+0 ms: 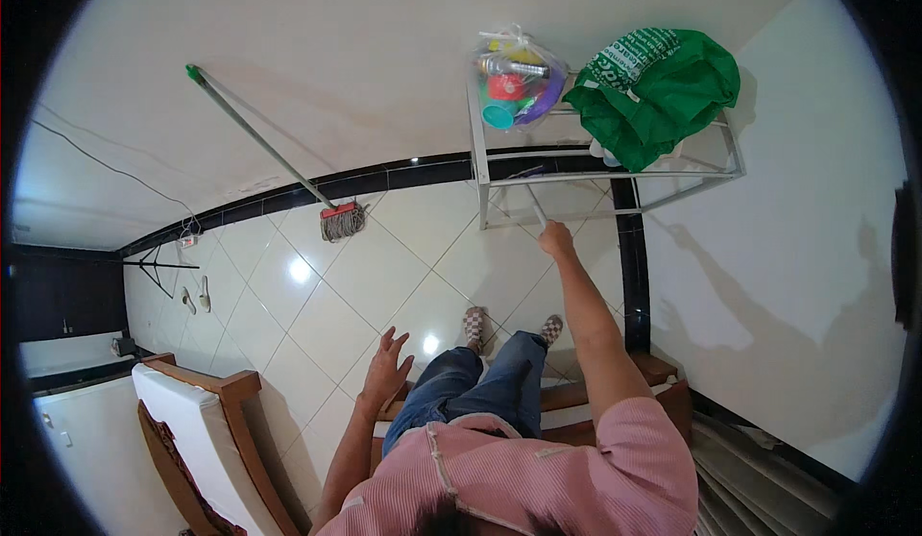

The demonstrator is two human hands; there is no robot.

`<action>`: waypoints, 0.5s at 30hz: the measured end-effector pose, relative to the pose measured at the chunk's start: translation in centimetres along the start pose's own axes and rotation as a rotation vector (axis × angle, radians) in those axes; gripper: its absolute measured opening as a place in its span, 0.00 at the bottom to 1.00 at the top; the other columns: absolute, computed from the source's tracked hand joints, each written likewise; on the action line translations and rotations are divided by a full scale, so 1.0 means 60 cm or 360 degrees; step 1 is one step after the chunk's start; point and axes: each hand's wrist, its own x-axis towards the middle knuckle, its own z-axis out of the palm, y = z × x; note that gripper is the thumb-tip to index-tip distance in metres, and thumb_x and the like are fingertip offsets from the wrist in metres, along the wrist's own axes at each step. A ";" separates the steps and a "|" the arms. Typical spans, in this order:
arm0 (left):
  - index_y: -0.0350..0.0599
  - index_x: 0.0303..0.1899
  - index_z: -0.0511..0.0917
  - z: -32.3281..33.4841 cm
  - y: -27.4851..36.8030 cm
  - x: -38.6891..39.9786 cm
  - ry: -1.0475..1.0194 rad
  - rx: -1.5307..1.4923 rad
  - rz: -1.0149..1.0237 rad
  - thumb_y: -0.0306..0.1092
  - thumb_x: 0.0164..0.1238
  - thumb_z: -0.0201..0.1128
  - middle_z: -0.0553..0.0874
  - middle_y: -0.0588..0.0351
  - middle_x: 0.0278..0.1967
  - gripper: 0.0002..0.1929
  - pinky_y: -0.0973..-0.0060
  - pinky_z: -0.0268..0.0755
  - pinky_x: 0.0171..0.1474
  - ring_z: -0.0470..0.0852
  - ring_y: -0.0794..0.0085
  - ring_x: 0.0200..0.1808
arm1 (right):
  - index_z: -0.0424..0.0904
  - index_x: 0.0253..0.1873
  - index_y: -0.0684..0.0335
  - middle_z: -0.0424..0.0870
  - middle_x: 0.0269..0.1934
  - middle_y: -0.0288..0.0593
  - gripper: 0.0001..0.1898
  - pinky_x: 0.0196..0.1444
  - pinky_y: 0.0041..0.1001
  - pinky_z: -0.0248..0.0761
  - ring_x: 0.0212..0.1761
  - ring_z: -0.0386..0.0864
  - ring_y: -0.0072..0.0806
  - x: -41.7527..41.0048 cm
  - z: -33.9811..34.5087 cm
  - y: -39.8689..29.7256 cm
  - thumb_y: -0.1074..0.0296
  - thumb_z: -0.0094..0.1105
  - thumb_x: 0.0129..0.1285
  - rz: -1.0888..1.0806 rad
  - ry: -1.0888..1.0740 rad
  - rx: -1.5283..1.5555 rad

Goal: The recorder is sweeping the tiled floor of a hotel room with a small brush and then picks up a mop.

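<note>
My right hand (pixel 557 239) is closed around a pale pole (pixel 536 206), its arm stretched forward. The pole runs away from me beneath the metal rack (pixel 481 168), where a purple piece (pixel 531 172) shows near its far end. The rack's rail partly hides that end, so I cannot tell exactly what it is. My left hand (pixel 387 368) hangs beside my left thigh with fingers apart and nothing in it. On the rack sit a clear plastic bag (pixel 515 78) of colourful items and a crumpled green bag (pixel 659 93) bearing writing.
A string mop (pixel 343 220) leans head-down against the far wall. Slippers (pixel 196 297) and a black stand (pixel 155 265) are at the left on the tiled floor (pixel 403 284). A wooden chair with a white cushion (pixel 191 435) stands left; a wooden seat (pixel 565 395) is behind my legs.
</note>
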 end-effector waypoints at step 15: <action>0.44 0.53 0.65 0.013 0.007 0.027 -0.0058 -0.0051 0.0055 0.33 0.55 0.57 0.60 0.41 0.58 0.22 0.63 0.66 0.52 0.70 0.49 0.52 | 0.78 0.33 0.65 0.78 0.34 0.55 0.10 0.39 0.38 0.70 0.36 0.77 0.47 -0.096 -0.276 0.090 0.68 0.52 0.46 -0.0268 -0.0050 -0.0325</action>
